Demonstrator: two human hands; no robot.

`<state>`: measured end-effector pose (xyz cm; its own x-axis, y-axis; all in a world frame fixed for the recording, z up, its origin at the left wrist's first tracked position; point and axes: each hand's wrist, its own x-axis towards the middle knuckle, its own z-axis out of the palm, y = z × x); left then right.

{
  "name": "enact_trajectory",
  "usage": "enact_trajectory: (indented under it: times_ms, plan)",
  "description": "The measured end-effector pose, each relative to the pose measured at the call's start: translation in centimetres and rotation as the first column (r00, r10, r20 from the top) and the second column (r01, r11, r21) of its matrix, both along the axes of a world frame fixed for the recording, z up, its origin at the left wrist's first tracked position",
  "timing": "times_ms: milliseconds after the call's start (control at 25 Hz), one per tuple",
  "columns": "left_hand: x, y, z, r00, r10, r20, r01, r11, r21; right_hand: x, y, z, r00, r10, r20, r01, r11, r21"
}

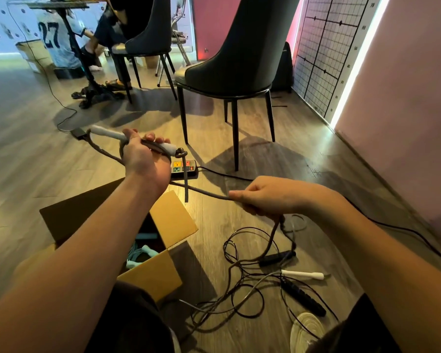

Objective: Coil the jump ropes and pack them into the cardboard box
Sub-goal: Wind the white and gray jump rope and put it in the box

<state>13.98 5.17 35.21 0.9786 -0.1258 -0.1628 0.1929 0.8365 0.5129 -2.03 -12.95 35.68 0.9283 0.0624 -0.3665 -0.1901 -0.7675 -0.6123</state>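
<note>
Left hand (144, 159) grips the grey jump rope (204, 193) and its handles (107, 133); right hand (262, 197) pinches the rope above the open cardboard box (171, 217).

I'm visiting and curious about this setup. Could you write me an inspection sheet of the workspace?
Surface: wooden floor.
Job's things: grey jump rope in both hands; open cardboard box holding a teal rope; loose ropes tangled on the floor.
Clutter: white coil at the bottom edge.
Hands: left hand grips the grey rope's handle; right hand holds its cord.
Cables: power strip with black cable.
Surroundings: chairs, seated person, grid panel.
</note>
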Motion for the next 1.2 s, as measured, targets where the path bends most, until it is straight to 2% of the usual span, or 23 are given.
enact_trajectory:
  times_ms: [120, 200, 240, 320, 360, 400, 440, 480, 520, 600, 640, 720, 800, 920, 1080, 1200]
  plan:
    - [-0.1, -0.1, -0.5, 0.992, -0.036, 0.117, 0.008, 0.973, 0.229, -0.2, -0.3, 0.9, 0.988, 0.043, 0.149, -0.056, 0.994, 0.090]
    - [-0.7, -0.2, -1.2, 0.957, -0.191, 0.217, 0.065, 0.873, 0.483, -0.4, -0.1, 1.1, 0.968, 0.028, 0.248, -0.070, 0.984, 0.162]
    - [-1.2, -0.3, -1.4, 0.918, -0.320, 0.234, 0.108, 0.769, 0.631, -0.4, 0.0, 1.1, 0.953, -0.012, 0.304, -0.055, 0.976, 0.209]
    - [-2.2, -0.8, -1.7, 0.787, -0.591, 0.178, 0.155, 0.470, 0.869, -0.3, 0.3, 1.1, 0.917, -0.101, 0.386, -0.021, 0.954, 0.298]
    - [-2.8, -1.2, -1.9, 0.721, -0.680, 0.134, 0.145, 0.337, 0.930, -0.3, 0.3, 1.2, 0.903, -0.125, 0.412, -0.014, 0.948, 0.318]
    - [-3.2, -1.5, -2.0, 0.681, -0.723, 0.113, 0.126, 0.268, 0.955, -0.2, 0.3, 1.2, 0.891, -0.135, 0.434, -0.014, 0.946, 0.324]
    - [-3.3, -1.7, -2.0, 0.677, -0.724, 0.133, 0.107, 0.276, 0.955, -0.3, 0.2, 1.3, 0.880, -0.137, 0.455, -0.018, 0.947, 0.320]
    - [-3.2, -1.9, -2.0, 0.710, -0.681, 0.177, 0.104, 0.350, 0.931, -0.4, 0.2, 1.4, 0.871, -0.136, 0.472, -0.022, 0.949, 0.314]
    - [-3.0, -1.9, -1.9, 0.774, -0.596, 0.214, 0.116, 0.466, 0.877, -0.6, 0.2, 1.5, 0.866, -0.134, 0.481, -0.028, 0.949, 0.314]
    - [-2.0, -1.5, -1.6, 0.908, -0.369, 0.196, 0.144, 0.717, 0.682, -0.8, 0.7, 1.4, 0.863, -0.129, 0.489, -0.043, 0.944, 0.326]
    - [-1.6, -1.2, -1.5, 0.945, -0.283, 0.162, 0.141, 0.804, 0.578, -0.8, 1.1, 1.2, 0.864, -0.124, 0.488, -0.040, 0.949, 0.312]
    - [-1.3, -0.6, -1.3, 0.973, -0.195, 0.127, 0.122, 0.892, 0.435, -0.4, 2.2, 0.4, 0.882, -0.108, 0.459, 0.009, 0.977, 0.213]
    - [-1.9, -0.8, -0.7, 0.966, -0.215, 0.145, 0.163, 0.939, 0.303, 0.1, 3.1, -0.3, 0.924, -0.125, 0.362, 0.077, 0.987, 0.144]
    - [-4.3, -2.2, 0.9, 0.926, -0.317, 0.206, 0.293, 0.946, 0.140, 0.5, 4.1, -0.1, 0.962, -0.181, 0.203, 0.146, 0.973, 0.178]
    - [-5.8, -3.3, 1.9, 0.895, -0.386, 0.224, 0.396, 0.918, 0.002, 0.7, 4.2, 0.3, 0.938, -0.196, 0.286, 0.120, 0.958, 0.262]
    - [-5.4, -2.8, 1.7, 0.882, -0.427, 0.198, 0.445, 0.894, -0.052, 0.9, 3.0, 0.3, 0.917, -0.221, 0.333, 0.139, 0.958, 0.252]
